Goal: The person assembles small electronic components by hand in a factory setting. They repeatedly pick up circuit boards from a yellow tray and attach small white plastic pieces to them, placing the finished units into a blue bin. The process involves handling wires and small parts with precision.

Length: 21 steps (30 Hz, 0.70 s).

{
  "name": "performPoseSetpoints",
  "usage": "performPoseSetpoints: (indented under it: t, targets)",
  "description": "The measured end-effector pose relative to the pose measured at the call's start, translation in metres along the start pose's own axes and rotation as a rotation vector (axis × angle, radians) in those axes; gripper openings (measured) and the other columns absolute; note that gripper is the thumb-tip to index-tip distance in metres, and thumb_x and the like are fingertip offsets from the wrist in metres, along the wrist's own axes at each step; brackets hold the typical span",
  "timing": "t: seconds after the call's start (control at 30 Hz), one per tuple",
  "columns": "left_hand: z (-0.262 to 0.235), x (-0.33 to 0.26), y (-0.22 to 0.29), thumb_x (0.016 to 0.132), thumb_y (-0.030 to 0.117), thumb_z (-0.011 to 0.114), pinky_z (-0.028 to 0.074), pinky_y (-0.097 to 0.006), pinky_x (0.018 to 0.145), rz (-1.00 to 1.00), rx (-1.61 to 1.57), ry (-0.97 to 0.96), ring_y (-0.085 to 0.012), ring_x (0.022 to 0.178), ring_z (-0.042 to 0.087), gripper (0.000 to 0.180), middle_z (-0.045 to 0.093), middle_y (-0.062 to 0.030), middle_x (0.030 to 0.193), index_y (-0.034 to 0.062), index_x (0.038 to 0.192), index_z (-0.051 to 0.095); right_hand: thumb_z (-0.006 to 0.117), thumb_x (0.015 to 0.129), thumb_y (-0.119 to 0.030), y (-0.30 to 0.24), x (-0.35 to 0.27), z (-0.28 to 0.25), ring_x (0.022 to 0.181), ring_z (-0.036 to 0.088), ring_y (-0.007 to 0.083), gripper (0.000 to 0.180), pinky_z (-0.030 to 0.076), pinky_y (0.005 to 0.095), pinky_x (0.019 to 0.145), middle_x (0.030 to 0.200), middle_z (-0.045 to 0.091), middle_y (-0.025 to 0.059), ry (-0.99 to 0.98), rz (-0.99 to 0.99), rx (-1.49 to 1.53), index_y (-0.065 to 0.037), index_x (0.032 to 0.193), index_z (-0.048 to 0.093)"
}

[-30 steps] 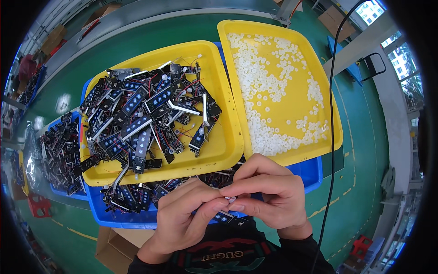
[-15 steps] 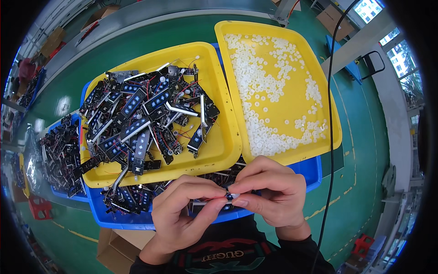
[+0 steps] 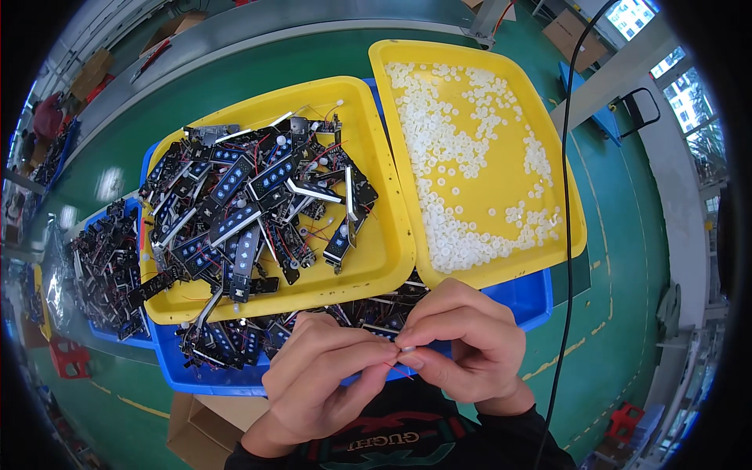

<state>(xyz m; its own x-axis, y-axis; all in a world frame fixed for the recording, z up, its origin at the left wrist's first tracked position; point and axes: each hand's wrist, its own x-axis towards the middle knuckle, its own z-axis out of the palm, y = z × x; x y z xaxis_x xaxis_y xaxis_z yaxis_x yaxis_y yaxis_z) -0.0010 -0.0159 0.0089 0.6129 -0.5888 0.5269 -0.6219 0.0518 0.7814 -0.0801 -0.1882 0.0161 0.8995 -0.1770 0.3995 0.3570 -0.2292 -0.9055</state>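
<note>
A small white part (image 3: 406,350) is sitting clamped between the right hand's (image 3: 475,342) thumb and forefinger, a red wire (image 3: 402,371) dangling just below; whether the left hand's (image 3: 317,382) fingers are gripping anything I cannot tell. Beyond, the left tray (image 3: 380,262) is holding boards (image 3: 254,196), the right tray (image 3: 498,185) white rings (image 3: 454,244)

A green floor (image 3: 627,235) is stretching below, yellow lines (image 3: 142,406) running over it and light (image 3: 110,182) glinting off it at left. A grey bench (image 3: 313,35) is curving along the top. At right, a pale pillar (image 3: 613,78) is rising near a white wall (image 3: 677,200), and bright windows (image 3: 688,113) are showing greenery. Red stools (image 3: 623,421) are standing at either side.
</note>
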Motion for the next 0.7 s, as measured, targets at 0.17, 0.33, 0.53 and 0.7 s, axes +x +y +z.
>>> performPoseSetpoints:
  t: [0.17, 0.33, 0.53, 0.7]
  targets:
    - [-0.001, 0.008, 0.01, 0.071, -0.005, 0.078, 0.052, -0.03, 0.065, -0.098, -0.047, -0.013, -0.0225, 0.074, 0.064, 0.029, 0.068, -0.0107, 0.09, 0.0011, 0.097, 0.07, 0.075, 0.077, 0.001, 0.002, -0.001, -0.001, 0.074, 0.062, 0.0229, 0.019, 0.049, 0.0299, 0.063, 0.089, 0.065, 0.0136, 0.001, -0.065, -0.023, 0.002, 0.096, 0.07]
    - [-0.014, 0.018, 0.015, 0.068, -0.002, 0.079, 0.051, -0.029, 0.066, -0.146, 0.006, -0.079, -0.0215, 0.072, 0.064, 0.024, 0.067, -0.0118, 0.085, -0.0004, 0.091, 0.07, 0.078, 0.075, -0.003, -0.004, 0.008, -0.011, 0.077, 0.062, 0.0259, 0.027, 0.049, 0.0326, 0.067, 0.091, 0.066, 0.0141, 0.016, -0.158, -0.245, 0.002, 0.1, 0.069]
    - [-0.042, 0.039, 0.003, 0.077, -0.006, 0.071, 0.045, -0.025, 0.075, -0.253, 0.3, 0.217, -0.0146, 0.085, 0.057, 0.022, 0.06, -0.0095, 0.088, -0.0048, 0.098, 0.065, 0.077, 0.072, -0.006, 0.012, 0.02, -0.049, 0.086, 0.057, 0.0309, 0.029, 0.047, 0.0371, 0.074, 0.093, 0.063, 0.0118, 0.262, -0.052, -1.01, 0.0, 0.099, 0.068]
    - [-0.041, 0.036, -0.012, 0.074, -0.003, 0.075, 0.049, -0.032, 0.072, -0.217, 0.611, 0.103, -0.0253, 0.079, 0.062, 0.028, 0.064, -0.0101, 0.09, 0.0024, 0.1, 0.066, 0.074, 0.073, -0.007, 0.024, 0.012, -0.058, 0.085, 0.054, 0.032, 0.024, 0.045, 0.0411, 0.076, 0.087, 0.059, 0.0113, 0.17, 0.12, -1.143, -0.001, 0.096, 0.068]
